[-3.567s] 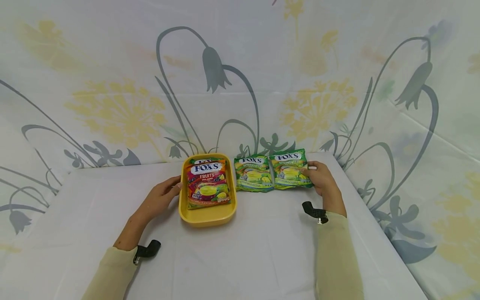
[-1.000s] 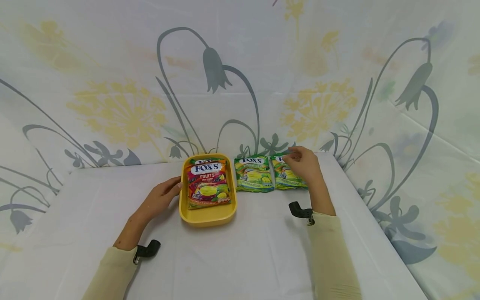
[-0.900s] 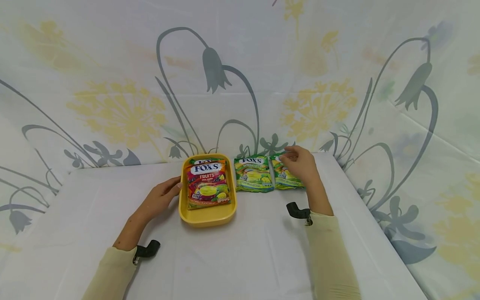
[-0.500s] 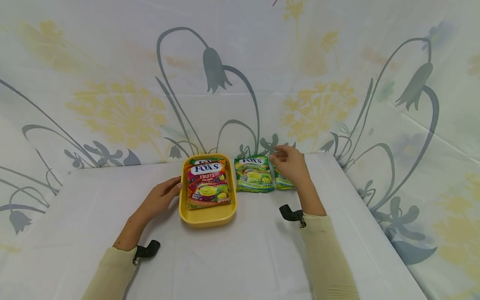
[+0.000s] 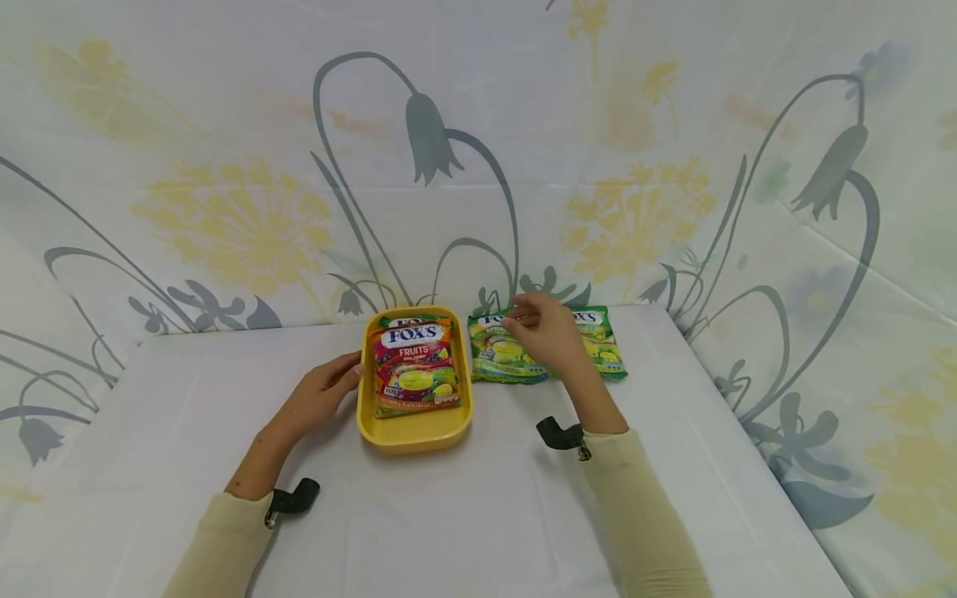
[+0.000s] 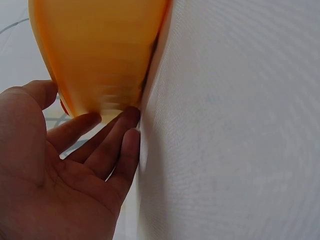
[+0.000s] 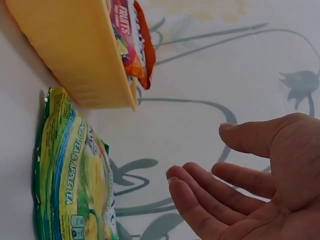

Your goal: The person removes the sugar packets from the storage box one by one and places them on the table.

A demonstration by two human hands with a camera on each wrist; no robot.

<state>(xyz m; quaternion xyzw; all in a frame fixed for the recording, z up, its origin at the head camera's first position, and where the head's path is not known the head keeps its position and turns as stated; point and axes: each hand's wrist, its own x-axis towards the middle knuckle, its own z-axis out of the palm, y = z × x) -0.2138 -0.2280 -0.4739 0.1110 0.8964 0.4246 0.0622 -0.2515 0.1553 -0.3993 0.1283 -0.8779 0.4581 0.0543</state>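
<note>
While the right hand [image 5: 549,332] hovered over the left green bag [image 5: 503,349], its fingers were loosely spread and held nothing — the right wrist view showed an open palm [image 7: 260,185] with clear air between it and the bag [image 7: 75,175] below. That bag lay flat near the table's far edge, directly beneath the fingertips, its long axis running from the far edge toward the person. A second green bag [image 5: 601,342] lay just beside it toward the right edge, partly hidden behind the wrist. Just to the left of the bags stood the yellow tray [image 5: 414,432], with a red fruit bag [image 5: 414,368] lying on top of another bag inside it. The left hand [image 5: 317,397] rested on the table [image 5: 478,515] at the tray's left wall, fingers straight and touching the wall [image 6: 105,75] — gripping nothing. Of the two hands, the right was plainly nearer the green bags; the left was apart from them, beyond the tray.
</note>
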